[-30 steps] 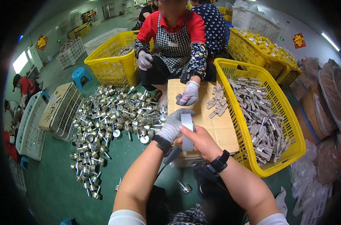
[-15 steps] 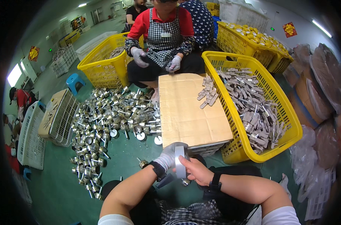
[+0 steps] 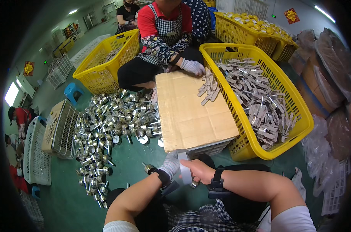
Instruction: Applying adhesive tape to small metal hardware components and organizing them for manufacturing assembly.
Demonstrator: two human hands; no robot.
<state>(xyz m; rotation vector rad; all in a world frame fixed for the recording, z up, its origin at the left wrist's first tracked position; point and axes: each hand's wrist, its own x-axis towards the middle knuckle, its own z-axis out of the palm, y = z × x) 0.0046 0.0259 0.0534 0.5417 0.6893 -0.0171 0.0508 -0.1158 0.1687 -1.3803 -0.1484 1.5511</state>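
Head view: left hand (image 3: pixel 170 164), gloved, and right hand (image 3: pixel 201 170), bare, jointly grasp the grey roll (image 3: pixel 185 172), at 6 o'clock; left fingertips hidden. From the roll: cardboard sheet (image 3: pixel 195 120), 12 o'clock; yellow basket (image 3: pixel 243 133), between 1 and 2; stemmed metal parts (image 3: pixel 117 120), 10.

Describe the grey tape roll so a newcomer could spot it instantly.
Find the central cardboard sheet. Below its near edge, the gloved left hand and bare right hand hold the grey tape roll. Its wide, pale band sets it apart from the stemmed metal parts on the floor.
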